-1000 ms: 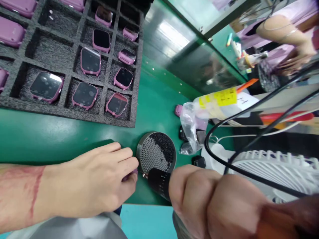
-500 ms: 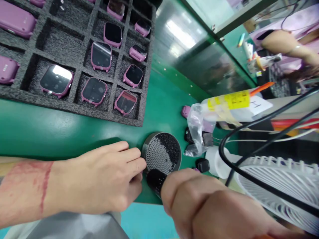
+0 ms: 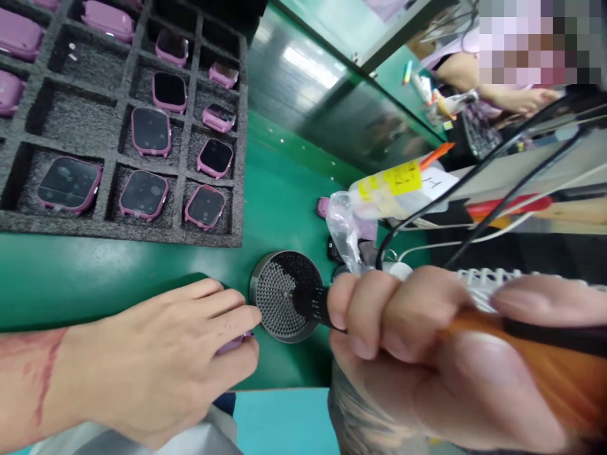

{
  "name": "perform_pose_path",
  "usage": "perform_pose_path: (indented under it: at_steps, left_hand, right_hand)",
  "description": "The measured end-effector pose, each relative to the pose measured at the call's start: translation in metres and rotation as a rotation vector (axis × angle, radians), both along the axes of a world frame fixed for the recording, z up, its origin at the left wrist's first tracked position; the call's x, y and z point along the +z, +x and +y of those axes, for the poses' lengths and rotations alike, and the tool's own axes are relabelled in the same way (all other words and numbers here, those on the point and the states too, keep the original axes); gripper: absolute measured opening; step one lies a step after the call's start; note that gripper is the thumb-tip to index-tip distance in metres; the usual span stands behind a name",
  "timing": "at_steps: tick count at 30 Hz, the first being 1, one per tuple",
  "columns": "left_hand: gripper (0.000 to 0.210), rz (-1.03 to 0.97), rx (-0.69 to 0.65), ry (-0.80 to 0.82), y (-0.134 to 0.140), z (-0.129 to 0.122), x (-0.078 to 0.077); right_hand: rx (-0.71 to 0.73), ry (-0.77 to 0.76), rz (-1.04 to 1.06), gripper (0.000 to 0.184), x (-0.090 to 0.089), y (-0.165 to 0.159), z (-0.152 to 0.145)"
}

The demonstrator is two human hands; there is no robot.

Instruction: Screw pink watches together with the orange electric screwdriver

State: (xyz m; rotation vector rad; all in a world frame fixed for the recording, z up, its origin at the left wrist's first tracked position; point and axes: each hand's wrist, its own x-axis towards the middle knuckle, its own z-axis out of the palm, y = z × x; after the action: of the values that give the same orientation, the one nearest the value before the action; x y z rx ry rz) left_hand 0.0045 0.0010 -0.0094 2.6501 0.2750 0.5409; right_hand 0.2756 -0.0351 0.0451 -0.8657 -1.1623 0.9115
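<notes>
My right hand [image 3: 427, 354] is wrapped round an electric screwdriver [image 3: 310, 303] with an orange body and a black nose. The screwdriver's tip is at a round metal dish [image 3: 256, 284], over rows of tiny screws [image 3: 277, 303]; black loose screws fill its far side. To the left of the dish, my left hand [image 3: 175, 360] is closed on a purple watch case [image 3: 232, 343]. Most of that case is hidden beneath the fingers. Further up on the left, a grey foam tray [image 3: 239, 215] holds several purple watches [image 3: 145, 193] in its compartments.
A clear plastic bag [image 3: 345, 227] and a yellow-labelled bottle [image 3: 389, 183] lie right of the dish. Black cables [image 3: 412, 218] cross the right side. Behind a glass-like panel [image 3: 322, 82], another person's arm [image 3: 502, 95] shows. The green bench [image 3: 279, 202] ends near my lap.
My right hand has swung the screwdriver from the dish's near edge to over the screws. The purple watch case now shows under my left hand. The whole view has shifted.
</notes>
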Motion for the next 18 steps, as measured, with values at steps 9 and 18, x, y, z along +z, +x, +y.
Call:
perform_pose_path:
  at_steps: [9, 18]
  left_hand:
    - [0.013, 0.006, 0.037, 0.085, 0.000, -0.005, -0.008]
    - [0.012, -0.001, 0.054, 0.033, 0.001, -0.005, -0.004]
  right_hand:
    - [-0.067, -0.212, -0.112, 0.056, 0.006, 0.018, -0.015]
    - [0.042, -0.138, -0.111, 0.025, 0.007, 0.010, 0.001]
